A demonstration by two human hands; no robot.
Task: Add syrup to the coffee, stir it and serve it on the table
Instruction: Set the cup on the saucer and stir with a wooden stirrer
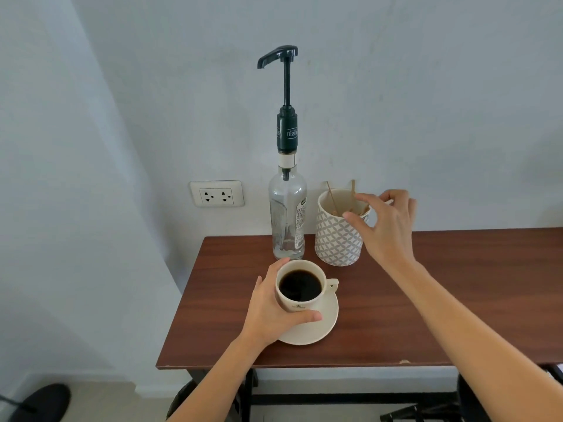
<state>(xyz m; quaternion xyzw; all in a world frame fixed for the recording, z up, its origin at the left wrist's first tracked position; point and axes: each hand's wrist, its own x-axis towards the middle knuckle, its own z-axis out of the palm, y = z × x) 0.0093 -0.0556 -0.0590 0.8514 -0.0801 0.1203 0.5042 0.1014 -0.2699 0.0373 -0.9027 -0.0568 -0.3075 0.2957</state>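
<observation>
While our left hand [275, 312] wraps the coffee cup [300, 286] to steady it, our right hand [385, 226], fingers spread and empty, hovers over the stir sticks [353, 197] in the patterned holder [336, 239].

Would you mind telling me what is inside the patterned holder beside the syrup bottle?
Thin wooden stir sticks stand inside the patterned holder, leaning against its rim. The right hand covers part of the opening, so their number and the holder's bottom cannot be seen.

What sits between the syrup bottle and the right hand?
The patterned holder of wooden stir sticks stands between the syrup bottle and the right hand, whose fingers reach over its rim. This shows in the head view.
</observation>
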